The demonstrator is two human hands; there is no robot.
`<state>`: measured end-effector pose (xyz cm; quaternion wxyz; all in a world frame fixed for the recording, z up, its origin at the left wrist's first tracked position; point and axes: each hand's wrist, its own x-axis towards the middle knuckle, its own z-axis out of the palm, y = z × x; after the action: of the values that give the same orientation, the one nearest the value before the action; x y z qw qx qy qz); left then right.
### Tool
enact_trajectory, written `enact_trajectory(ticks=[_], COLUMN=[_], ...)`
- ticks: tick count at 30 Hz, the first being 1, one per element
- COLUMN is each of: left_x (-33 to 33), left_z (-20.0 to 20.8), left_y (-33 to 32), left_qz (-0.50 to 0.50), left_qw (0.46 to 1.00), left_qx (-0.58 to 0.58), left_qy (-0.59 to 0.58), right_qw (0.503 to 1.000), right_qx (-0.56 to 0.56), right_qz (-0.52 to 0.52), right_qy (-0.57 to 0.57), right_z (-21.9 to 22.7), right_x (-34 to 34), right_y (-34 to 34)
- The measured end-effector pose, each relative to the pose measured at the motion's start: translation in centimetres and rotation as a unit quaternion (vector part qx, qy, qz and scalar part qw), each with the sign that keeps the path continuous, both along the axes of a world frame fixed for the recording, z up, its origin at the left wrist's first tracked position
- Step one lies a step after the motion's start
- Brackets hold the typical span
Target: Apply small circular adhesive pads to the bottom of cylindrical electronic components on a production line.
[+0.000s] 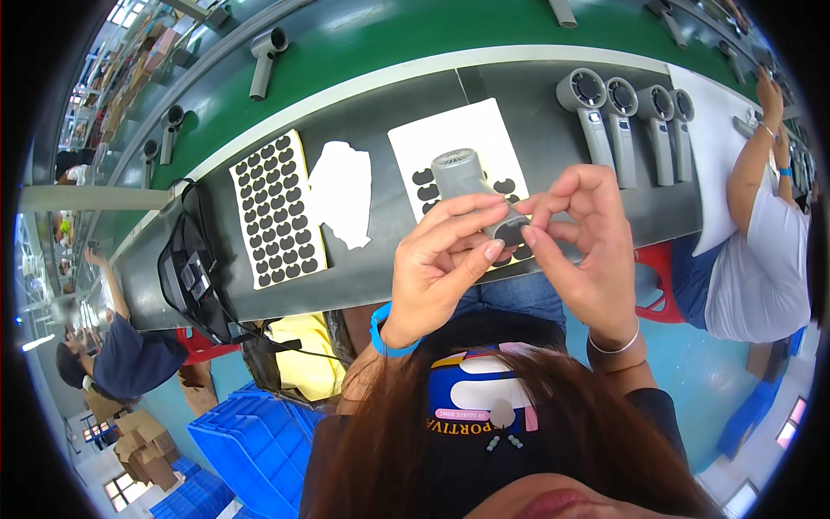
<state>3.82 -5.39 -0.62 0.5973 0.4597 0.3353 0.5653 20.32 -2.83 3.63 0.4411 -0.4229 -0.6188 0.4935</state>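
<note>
A grey handheld fan (458, 171) is gripped in my left hand (437, 272), its round grille away from me and its handle end toward me. At that end lies a small black sticker (512, 232). My right hand (592, 246) pinches at the sticker's edge with thumb and forefinger, the other fingers curled; whether the sticker is fully against the handle I cannot tell. Beneath the fan is a white sheet with black stickers (454, 130), partly hidden by my hands. A fuller sticker sheet (296, 164) lies to the left, beside a white piece of paper (342, 195).
Several grey fans (596, 130) lie in a row at the right. More fans (264, 65) rest on the green conveyor (372, 48) beyond. A black bag (186, 268) sits at the table's left. Blue crates (255, 441) stand on the floor; a co-worker (752, 285) sits at right.
</note>
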Motion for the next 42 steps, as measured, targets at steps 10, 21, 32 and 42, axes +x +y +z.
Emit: enact_trajectory(ticks=[10, 21, 32, 42], left_x=[1.2, 1.6, -1.9, -3.7], left_z=[-0.2, -0.1, 1.1, 1.2], left_y=[-0.1, 0.0, 0.8, 1.8], left_qz=[0.051, 0.047, 0.078, 0.034], left_qw=[0.998, 0.998, 0.996, 0.999], left_qx=[0.002, 0.001, 0.006, -0.018], left_qy=[0.031, 0.041, 0.032, 0.023], right_qw=[0.999, 0.984, 0.969, 0.929], right_qx=[0.007, 0.015, 0.113, 0.164], right_qz=[-0.023, -0.044, 0.148, 0.217], right_qy=[-0.034, -0.171, -0.16, -0.25], right_z=[0.2, 0.8, -3.5, -4.1], right_x=[0.0, 0.5, -2.0, -5.6], right_y=[-0.3, -0.8, 3.4, 5.4])
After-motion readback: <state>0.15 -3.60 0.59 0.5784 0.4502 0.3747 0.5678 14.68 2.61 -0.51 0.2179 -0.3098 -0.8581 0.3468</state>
